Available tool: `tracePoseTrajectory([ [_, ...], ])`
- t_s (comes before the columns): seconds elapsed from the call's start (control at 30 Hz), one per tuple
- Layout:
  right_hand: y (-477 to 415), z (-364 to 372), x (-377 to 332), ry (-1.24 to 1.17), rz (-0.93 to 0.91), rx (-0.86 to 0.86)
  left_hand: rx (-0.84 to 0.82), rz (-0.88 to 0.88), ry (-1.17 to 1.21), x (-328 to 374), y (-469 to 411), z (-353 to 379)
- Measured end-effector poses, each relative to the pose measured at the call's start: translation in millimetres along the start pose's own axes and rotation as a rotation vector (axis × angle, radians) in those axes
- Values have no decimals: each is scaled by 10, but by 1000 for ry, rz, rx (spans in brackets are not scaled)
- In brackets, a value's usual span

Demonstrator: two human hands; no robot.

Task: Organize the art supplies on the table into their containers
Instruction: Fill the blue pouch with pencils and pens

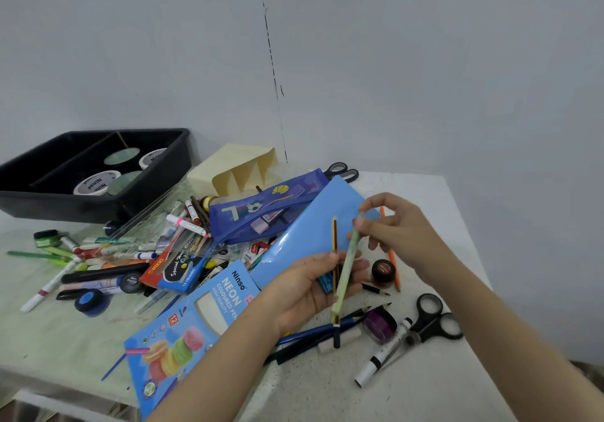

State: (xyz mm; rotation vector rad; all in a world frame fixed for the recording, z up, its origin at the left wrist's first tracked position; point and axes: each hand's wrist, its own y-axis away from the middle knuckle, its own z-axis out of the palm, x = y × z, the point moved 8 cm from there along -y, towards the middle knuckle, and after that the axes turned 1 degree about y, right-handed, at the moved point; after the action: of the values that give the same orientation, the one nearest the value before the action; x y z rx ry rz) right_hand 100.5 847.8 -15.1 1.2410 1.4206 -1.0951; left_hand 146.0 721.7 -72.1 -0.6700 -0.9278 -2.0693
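White speckled table (425, 395) littered with art supplies (130, 255), both hands raised at its middle.
Far left, black plastic divided tray (157, 173); right of it, light blue glossy folder (310, 232). Above the folder's near edge, left hand (304, 291) curled round a yellow-and-black striped pencil (334, 242) and the lower half of a pale green pencil (348, 268); right hand (405, 229) pinching the green pencil's upper end between thumb and fingertips.
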Motion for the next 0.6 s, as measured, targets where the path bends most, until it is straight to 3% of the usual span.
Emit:
tracePoseTrajectory([
  [0.37,30,173,82,167,-14,-75,-90,-52,-115,-36,100,89],
  [0.6,81,267,29,12,96,-183,-132,-66,-227,-38,129,85],
])
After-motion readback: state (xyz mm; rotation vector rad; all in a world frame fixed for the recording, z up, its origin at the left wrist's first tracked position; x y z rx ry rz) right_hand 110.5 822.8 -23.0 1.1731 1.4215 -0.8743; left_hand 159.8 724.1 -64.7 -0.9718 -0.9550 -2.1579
